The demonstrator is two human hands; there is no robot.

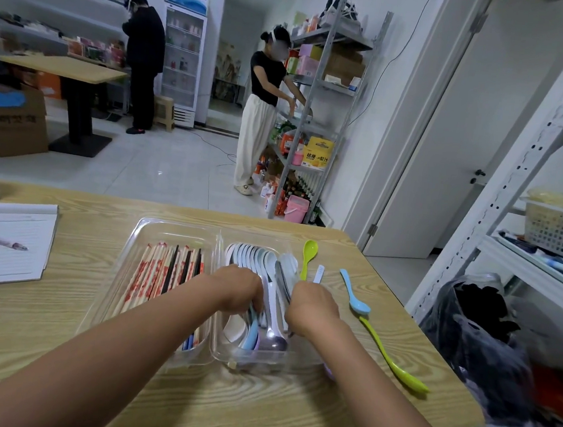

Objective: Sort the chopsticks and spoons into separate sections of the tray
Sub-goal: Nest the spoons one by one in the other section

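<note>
Both hands reach into the right section of the clear tray (pixel 140 234), so their fingertips and the spoon handles beneath are hidden. The left hand (pixel 238 288) curls its fingers down among the white spoons (pixel 252 255), and the right hand (pixel 312 307) curls beside the metal utensils (pixel 282 279); what each actually grips cannot be told. Chopsticks (pixel 161 270) fill the left section, while a blue spoon (pixel 355 294) and two green spoons (pixel 393 358) lie on the table (pixel 55 329) to the right.

Both my forearms are showing bare up to the frame edge, no sleeves in view. My left hand (pixel 238 288) and right hand (pixel 314 307) are wearing no gloves, rings, watch or bands that I can see.
</note>
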